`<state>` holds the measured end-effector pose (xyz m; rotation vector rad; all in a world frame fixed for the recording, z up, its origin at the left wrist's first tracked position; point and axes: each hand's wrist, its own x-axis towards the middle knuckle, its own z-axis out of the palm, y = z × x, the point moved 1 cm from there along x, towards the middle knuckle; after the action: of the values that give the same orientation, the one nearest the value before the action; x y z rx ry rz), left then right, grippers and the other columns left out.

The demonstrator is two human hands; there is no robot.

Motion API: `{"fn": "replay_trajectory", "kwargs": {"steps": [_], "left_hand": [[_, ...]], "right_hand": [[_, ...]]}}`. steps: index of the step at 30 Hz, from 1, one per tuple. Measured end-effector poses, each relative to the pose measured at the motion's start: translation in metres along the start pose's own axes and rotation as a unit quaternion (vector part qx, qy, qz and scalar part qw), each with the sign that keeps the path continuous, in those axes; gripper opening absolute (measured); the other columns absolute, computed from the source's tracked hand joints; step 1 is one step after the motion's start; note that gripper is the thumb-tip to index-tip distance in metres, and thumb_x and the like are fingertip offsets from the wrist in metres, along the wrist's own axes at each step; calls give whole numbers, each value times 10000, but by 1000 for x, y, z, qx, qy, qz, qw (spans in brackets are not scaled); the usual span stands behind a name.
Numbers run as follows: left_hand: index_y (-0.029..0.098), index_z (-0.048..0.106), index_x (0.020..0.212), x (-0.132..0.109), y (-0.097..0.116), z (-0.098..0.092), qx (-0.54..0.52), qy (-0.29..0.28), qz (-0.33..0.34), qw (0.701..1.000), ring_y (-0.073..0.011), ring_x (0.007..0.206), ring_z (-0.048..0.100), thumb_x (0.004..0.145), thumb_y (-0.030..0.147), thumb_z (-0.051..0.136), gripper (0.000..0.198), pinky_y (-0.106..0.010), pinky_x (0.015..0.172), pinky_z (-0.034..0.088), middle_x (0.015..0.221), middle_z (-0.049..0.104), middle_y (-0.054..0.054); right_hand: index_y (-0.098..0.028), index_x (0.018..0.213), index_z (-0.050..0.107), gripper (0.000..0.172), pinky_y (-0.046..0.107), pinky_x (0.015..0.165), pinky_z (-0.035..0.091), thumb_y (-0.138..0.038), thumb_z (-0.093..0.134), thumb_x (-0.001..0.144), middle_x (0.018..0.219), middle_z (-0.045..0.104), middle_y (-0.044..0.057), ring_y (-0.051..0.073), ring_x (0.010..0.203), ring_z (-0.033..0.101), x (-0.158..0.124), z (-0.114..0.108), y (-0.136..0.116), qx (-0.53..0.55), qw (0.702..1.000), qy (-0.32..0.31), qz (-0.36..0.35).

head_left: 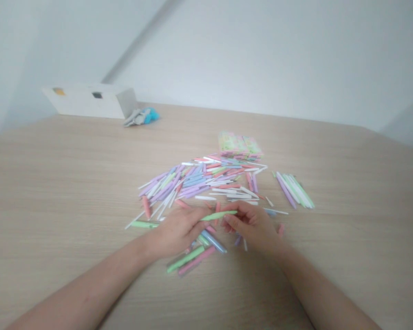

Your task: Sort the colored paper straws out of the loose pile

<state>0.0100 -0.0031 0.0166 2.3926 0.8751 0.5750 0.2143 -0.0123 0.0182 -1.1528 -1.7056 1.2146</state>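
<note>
My left hand (177, 229) and my right hand (253, 224) meet over a wooden table (55, 192), both pinching one light green pen (220, 214) held level between them. Under my left hand lie several more pens (196, 256), green, pink and blue; the fingers curl over them. A wide scatter of pastel pen barrels and thin white refills (206, 181) spreads just beyond my hands. A small sorted group of purple, white and green pens (294, 190) lies to the right.
A pastel packet (239, 145) sits behind the scatter. A white box (92, 101) stands at the far left edge against the wall, with a grey and blue object (141, 116) beside it.
</note>
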Motion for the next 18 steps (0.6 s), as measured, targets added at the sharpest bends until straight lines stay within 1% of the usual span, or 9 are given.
{"fn": "replay_trajectory", "kwargs": {"steps": [4,8,10,13,15,16,18], "left_hand": [[229,552,1170,-1,1,2,33,8,-3,999,-167,853,619,947,258,370,290,-267,762,437,970,674,-25],[231,562,1130,-1,4,2,42,10,2,999,-166,866,623,944,259,374,265,-266,762,435,1011,670,-22],[235,547,1158,-1,5,2,37,3,4,999,-166,893,623,941,249,379,275,-269,789,436,1018,671,-16],[246,527,1206,0,3,2,34,-5,2,999,-170,935,619,936,232,385,306,-273,821,436,1019,674,-8],[244,529,1216,0,1,2,34,-6,-4,999,-176,946,617,937,242,384,315,-273,819,441,1036,673,-18],[241,530,1221,0,1,2,34,-6,-10,999,-178,938,620,939,251,380,319,-274,814,444,1031,675,-23],[238,527,1231,0,0,1,31,-10,-26,999,-178,907,628,947,269,363,329,-278,802,450,995,685,-24]], "right_hand": [[-171,814,630,151,182,515,448,-299,554,837,638,642,-5,94,555,590,-1,0,-4,-41,999,-1,2],[-168,674,603,305,173,444,408,-382,505,869,543,603,-10,89,471,557,-1,-1,-2,-94,995,-5,29],[-165,598,574,398,176,425,390,-424,473,882,482,565,-13,85,427,528,0,-1,2,-120,992,-6,34],[-160,552,555,463,181,421,381,-450,440,893,458,536,-13,82,408,505,1,-3,6,-137,990,-12,32],[-156,588,578,450,183,427,380,-448,432,898,478,536,-13,84,426,509,2,-3,6,-127,991,-26,27],[-156,657,607,409,183,434,384,-444,440,895,502,544,-15,88,447,519,1,-4,6,-112,993,-34,25],[-171,872,633,277,186,460,403,-419,510,867,605,588,-13,97,514,545,1,-5,6,-69,997,-43,15]]}}
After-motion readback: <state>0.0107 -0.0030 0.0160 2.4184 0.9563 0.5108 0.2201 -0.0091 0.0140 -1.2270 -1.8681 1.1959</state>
